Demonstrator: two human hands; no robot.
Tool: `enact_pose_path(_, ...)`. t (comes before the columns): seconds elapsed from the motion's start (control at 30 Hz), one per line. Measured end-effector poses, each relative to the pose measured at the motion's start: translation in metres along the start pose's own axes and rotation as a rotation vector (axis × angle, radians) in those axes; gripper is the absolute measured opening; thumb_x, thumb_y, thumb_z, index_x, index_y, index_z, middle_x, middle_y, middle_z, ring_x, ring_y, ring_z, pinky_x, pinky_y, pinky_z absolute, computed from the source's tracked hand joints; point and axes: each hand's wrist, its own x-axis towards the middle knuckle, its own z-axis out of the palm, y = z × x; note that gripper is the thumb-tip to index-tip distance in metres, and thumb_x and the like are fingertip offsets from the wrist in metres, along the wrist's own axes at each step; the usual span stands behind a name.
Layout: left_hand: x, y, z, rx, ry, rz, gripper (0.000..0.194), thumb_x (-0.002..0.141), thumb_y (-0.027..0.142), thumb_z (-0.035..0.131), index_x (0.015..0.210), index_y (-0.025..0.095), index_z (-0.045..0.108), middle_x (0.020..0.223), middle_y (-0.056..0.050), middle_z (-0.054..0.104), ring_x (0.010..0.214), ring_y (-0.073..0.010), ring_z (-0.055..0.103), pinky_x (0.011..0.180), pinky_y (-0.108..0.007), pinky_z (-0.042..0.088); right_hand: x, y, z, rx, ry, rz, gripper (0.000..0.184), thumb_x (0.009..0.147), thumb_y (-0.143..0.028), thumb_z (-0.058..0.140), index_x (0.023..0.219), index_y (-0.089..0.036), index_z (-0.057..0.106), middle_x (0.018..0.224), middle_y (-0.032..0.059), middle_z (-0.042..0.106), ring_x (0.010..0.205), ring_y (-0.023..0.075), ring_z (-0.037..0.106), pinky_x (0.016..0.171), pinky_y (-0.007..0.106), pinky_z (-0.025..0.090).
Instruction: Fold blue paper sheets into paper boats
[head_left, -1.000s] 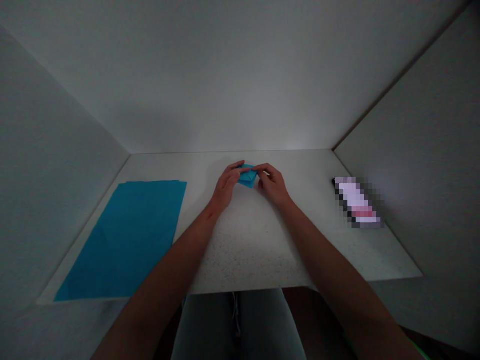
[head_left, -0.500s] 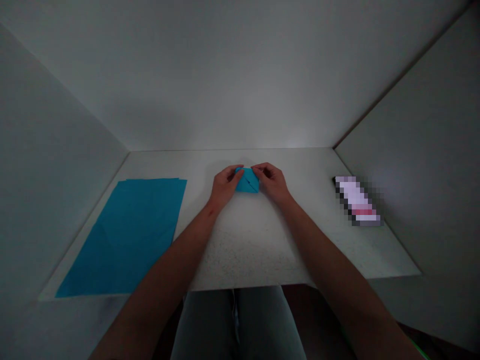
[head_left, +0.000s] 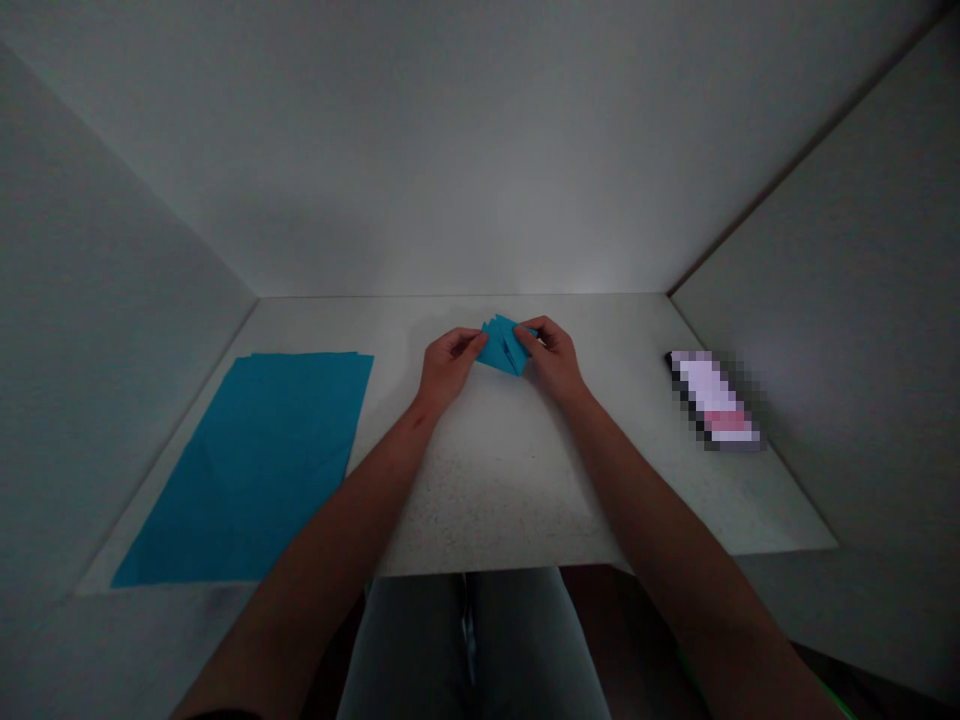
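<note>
A small piece of folded blue paper (head_left: 501,350) is held between my two hands, over the back middle of the white table. My left hand (head_left: 448,365) pinches its left edge between thumb and fingers. At the upper right side, my right hand (head_left: 553,355) grips it the same way. The paper's folds stand apart, with a dark slit between two flaps and several points along its top. My fingertips cover parts of both edges.
Large blue paper sheets (head_left: 255,470) lie stacked on the left of the white table (head_left: 495,500). On the right rests a phone with a blurred screen (head_left: 712,397). Pale walls (head_left: 465,150) enclose the table at the back and both sides.
The folded paper has gone from a flat, nearly rectangular shape to a tilted one with its flaps spread. My right hand has shifted slightly up and to the right.
</note>
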Motion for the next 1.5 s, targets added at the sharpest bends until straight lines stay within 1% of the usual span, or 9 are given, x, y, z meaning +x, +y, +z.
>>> enact_pose_path(0.27, 0.008, -0.009, -0.005, -0.131, 0.205, -0.004, 0.052, 0.088, 0.070, 0.079, 0.096, 0.021, 0.063, 0.093, -0.003, 0.072, 0.075, -0.0144, 0.072, 0.076, -0.031, 0.064, 0.008, 0.012, -0.008, 0.129, 0.174, 0.019, 0.046, 0.090, -0.072, 0.074, 0.100, -0.029, 0.060, 0.091, 0.0001, 0.067, 0.083, 0.0179, 0.066, 0.062, 0.026, 0.052)
enact_pose_path(0.43, 0.012, -0.015, -0.006, -0.224, 0.284, -0.024, 0.055, 0.090, 0.073, 0.075, 0.099, 0.023, 0.055, 0.090, -0.001, 0.069, 0.072, -0.0143, 0.072, 0.075, -0.033, 0.067, 0.010, 0.018, -0.007, 0.214, 0.138, 0.066, 0.052, 0.088, -0.076, 0.073, 0.104, -0.031, 0.052, 0.093, -0.0013, 0.071, 0.088, 0.0190, 0.073, 0.067, 0.028, 0.060)
enact_pose_path(0.57, 0.011, -0.007, -0.005, -0.287, 0.240, -0.020, 0.057, 0.082, 0.072, 0.084, 0.102, 0.024, 0.060, 0.096, -0.003, 0.074, 0.082, -0.0177, 0.075, 0.078, -0.034, 0.067, 0.008, 0.018, -0.004, 0.270, 0.115, 0.078, 0.056, 0.085, -0.077, 0.076, 0.105, -0.032, 0.050, 0.091, -0.0023, 0.072, 0.082, 0.0192, 0.074, 0.068, 0.031, 0.063)
enact_pose_path(0.7, 0.004, 0.005, -0.001, -0.227, 0.059, -0.045, 0.061, 0.064, 0.059, 0.100, 0.105, 0.023, 0.072, 0.105, -0.007, 0.080, 0.096, -0.0253, 0.077, 0.089, -0.042, 0.067, 0.007, 0.014, -0.003, 0.270, 0.086, 0.073, 0.056, 0.084, -0.075, 0.079, 0.104, -0.032, 0.050, 0.089, -0.0028, 0.072, 0.083, 0.0192, 0.073, 0.068, 0.031, 0.063)
enact_pose_path(0.83, -0.004, 0.008, 0.002, -0.113, 0.005, -0.090, 0.045, 0.070, 0.054, 0.097, 0.095, 0.021, 0.080, 0.098, -0.007, 0.083, 0.094, -0.0278, 0.078, 0.096, -0.048, 0.065, 0.004, 0.006, 0.000, 0.247, 0.009, 0.047, 0.060, 0.072, -0.065, 0.093, 0.102, -0.029, 0.056, 0.090, -0.0021, 0.073, 0.080, 0.0182, 0.069, 0.068, 0.030, 0.060)
enact_pose_path(0.97, -0.003, 0.002, 0.002, -0.122, 0.029, -0.130, 0.045, 0.072, 0.060, 0.094, 0.091, 0.020, 0.082, 0.090, -0.006, 0.082, 0.091, -0.0284, 0.080, 0.090, -0.046, 0.067, -0.001, -0.001, 0.001, 0.167, -0.076, 0.089, 0.055, 0.065, -0.060, 0.098, 0.092, -0.024, 0.065, 0.079, -0.0026, 0.069, 0.071, 0.0161, 0.063, 0.067, 0.030, 0.055)
enact_pose_path(1.23, 0.005, -0.003, 0.000, -0.208, 0.091, -0.142, 0.058, 0.076, 0.073, 0.087, 0.094, 0.018, 0.078, 0.098, -0.011, 0.081, 0.097, -0.0272, 0.078, 0.084, -0.042, 0.067, -0.002, 0.001, -0.001, 0.026, -0.062, 0.097, 0.062, 0.075, -0.083, 0.082, 0.072, -0.023, 0.066, 0.066, 0.0000, 0.065, 0.064, 0.0180, 0.061, 0.063, 0.032, 0.051)
enact_pose_path(1.33, 0.008, -0.003, -0.004, -0.230, 0.166, -0.130, 0.060, 0.079, 0.076, 0.083, 0.093, 0.018, 0.075, 0.094, -0.009, 0.079, 0.095, -0.0241, 0.077, 0.082, -0.037, 0.066, -0.001, 0.006, -0.002, -0.023, -0.008, 0.103, 0.072, 0.085, -0.093, 0.062, 0.066, -0.023, 0.065, 0.061, 0.0027, 0.063, 0.064, 0.0197, 0.061, 0.065, 0.034, 0.053)
enact_pose_path(1.5, 0.011, -0.004, -0.009, -0.198, 0.275, -0.090, 0.061, 0.088, 0.079, 0.071, 0.093, 0.018, 0.071, 0.088, -0.007, 0.073, 0.086, -0.0198, 0.073, 0.072, -0.030, 0.062, 0.000, 0.009, -0.004, -0.074, 0.066, 0.118, 0.080, 0.094, -0.094, 0.045, 0.060, -0.024, 0.062, 0.058, 0.0050, 0.061, 0.063, 0.0215, 0.063, 0.068, 0.037, 0.053)
